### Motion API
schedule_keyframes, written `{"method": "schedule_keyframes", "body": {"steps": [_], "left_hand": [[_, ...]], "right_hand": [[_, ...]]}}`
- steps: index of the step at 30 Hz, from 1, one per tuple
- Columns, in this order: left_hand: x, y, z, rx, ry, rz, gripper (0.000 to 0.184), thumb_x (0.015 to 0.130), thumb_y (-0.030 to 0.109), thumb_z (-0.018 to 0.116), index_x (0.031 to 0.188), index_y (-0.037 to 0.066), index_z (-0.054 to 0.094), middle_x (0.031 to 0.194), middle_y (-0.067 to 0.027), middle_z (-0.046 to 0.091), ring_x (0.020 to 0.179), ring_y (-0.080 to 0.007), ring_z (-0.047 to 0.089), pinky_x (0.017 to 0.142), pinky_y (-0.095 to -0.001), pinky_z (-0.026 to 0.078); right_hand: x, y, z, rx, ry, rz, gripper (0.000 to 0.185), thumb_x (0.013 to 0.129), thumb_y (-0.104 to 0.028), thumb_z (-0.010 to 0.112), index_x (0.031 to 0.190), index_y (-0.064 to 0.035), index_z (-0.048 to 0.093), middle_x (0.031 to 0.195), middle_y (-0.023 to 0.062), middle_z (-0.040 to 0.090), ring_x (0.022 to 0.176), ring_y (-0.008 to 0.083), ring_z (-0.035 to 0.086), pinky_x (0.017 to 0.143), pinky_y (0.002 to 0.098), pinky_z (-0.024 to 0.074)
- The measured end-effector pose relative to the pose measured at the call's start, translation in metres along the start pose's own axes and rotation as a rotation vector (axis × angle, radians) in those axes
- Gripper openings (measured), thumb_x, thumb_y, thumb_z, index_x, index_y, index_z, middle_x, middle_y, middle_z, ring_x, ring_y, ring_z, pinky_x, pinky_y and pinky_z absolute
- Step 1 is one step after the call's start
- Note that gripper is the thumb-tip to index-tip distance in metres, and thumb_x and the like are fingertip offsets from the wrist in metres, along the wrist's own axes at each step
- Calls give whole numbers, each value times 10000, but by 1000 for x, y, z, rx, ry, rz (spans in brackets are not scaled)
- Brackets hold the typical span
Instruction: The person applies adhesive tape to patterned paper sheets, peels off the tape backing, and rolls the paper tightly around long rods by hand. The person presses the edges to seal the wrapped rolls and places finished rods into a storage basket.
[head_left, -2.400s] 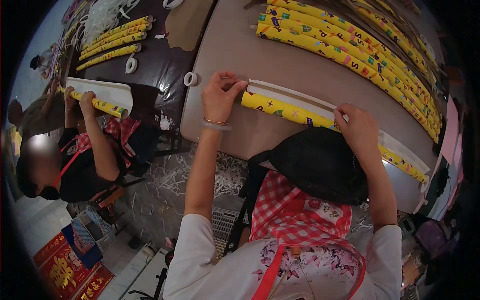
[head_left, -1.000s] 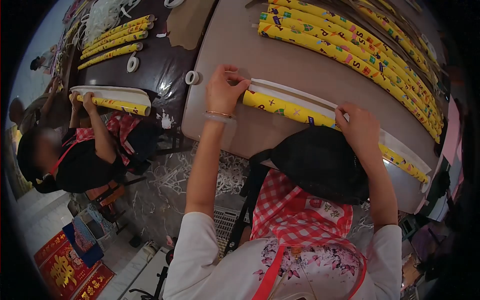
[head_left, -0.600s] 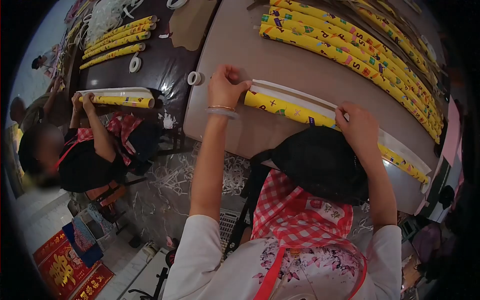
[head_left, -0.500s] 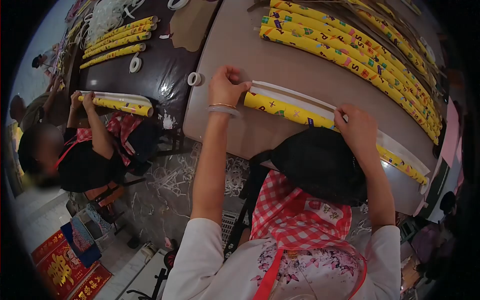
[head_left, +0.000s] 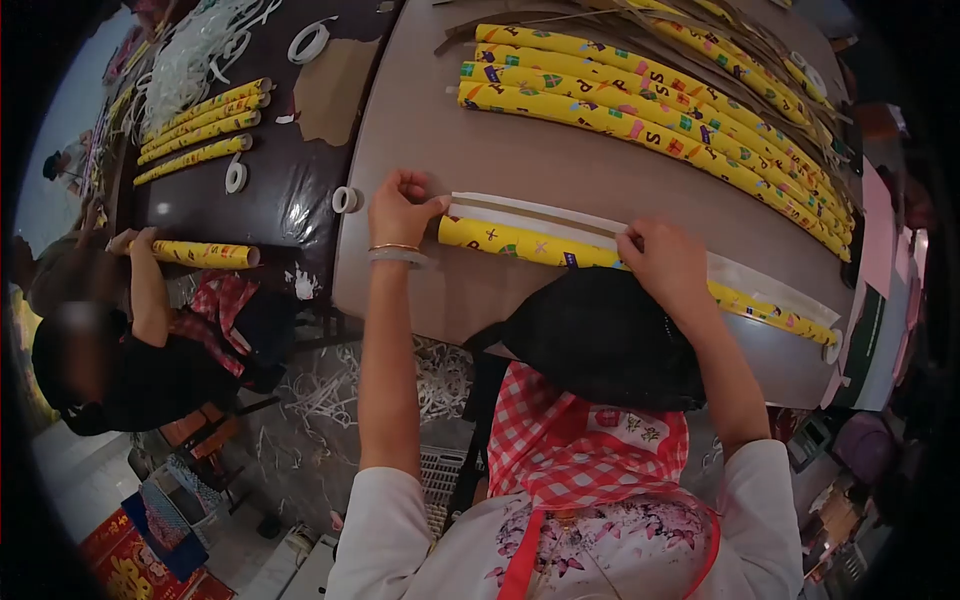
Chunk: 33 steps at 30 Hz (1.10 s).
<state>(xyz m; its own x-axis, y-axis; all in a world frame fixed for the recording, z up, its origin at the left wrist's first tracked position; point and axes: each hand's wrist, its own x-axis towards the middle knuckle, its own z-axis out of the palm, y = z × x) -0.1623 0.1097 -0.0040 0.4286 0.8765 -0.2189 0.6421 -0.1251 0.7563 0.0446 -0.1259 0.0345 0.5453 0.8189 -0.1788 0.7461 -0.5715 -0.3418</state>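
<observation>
Left hand (head_left: 408, 212) pinching the white flap's (head_left: 765, 285) end, right hand (head_left: 667, 262) curled over it, its grip unclear from here; the yellow roll (head_left: 510, 241) runs from left hand beneath right, flap open; beyond both, closed rolls (head_left: 600, 122) lie finished, I'd guess.

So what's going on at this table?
A person has both hands at a yellow patterned roll with a white strip along it: the left hand at the strip's end, the right hand farther along. More yellow rolls lie side by side beyond. Off to the left, a co-worker holds another roll.
</observation>
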Motion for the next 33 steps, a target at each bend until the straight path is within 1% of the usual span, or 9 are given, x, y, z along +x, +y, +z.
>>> {"method": "schedule_keyframes", "body": {"steps": [2,4,5,15,17,27,29,33], "left_hand": [[3,-6,2,37,14,40,371,616,120,800,898,9,585,766,-32,547,672,-111,531,605,-232,502],[4,-6,2,-1,22,-18,386,564,137,816,859,20,595,748,-39,581,669,-141,552,616,-278,483],[3,-7,2,-54,25,-25,384,568,137,816,857,21,592,742,-38,578,667,-141,550,619,-275,483],[2,-6,2,-21,31,-4,390,576,138,818,866,16,587,732,-34,573,660,-132,543,622,-267,483],[2,-8,2,-36,30,12,391,576,135,818,866,13,587,736,-35,572,663,-133,542,624,-269,483],[3,-7,1,-62,7,4,396,584,129,817,882,14,583,744,-31,561,675,-130,536,620,-263,485],[0,-1,-1,-5,15,47,380,623,145,814,892,0,587,763,-32,558,652,-112,546,595,-243,510],[0,-2,-1,-2,12,39,384,616,150,818,889,3,590,765,-33,565,663,-118,553,607,-248,511]], "right_hand": [[0,0,0,11,-14,-4,206,788,-253,576,767,-66,661,789,115,615,709,302,612,642,401,496],[-1,0,2,15,-6,15,217,792,-262,576,751,-62,649,780,107,613,721,297,606,646,400,485],[0,0,2,20,0,23,230,797,-270,575,736,-57,637,771,99,611,733,292,600,649,399,474],[1,-3,-2,4,-18,66,211,788,-265,582,766,-71,664,762,97,580,730,285,594,642,391,473],[1,-1,1,3,28,33,195,779,-259,581,749,-86,667,784,117,583,674,304,607,601,408,494],[5,2,9,-3,40,40,182,768,-239,582,741,-79,663,786,131,589,670,314,610,593,419,489],[6,2,11,-29,54,34,182,763,-235,582,737,-74,661,787,136,588,670,316,610,593,420,489],[7,3,12,-3,69,17,181,758,-231,581,732,-69,659,785,134,588,669,317,609,597,421,489]]}}
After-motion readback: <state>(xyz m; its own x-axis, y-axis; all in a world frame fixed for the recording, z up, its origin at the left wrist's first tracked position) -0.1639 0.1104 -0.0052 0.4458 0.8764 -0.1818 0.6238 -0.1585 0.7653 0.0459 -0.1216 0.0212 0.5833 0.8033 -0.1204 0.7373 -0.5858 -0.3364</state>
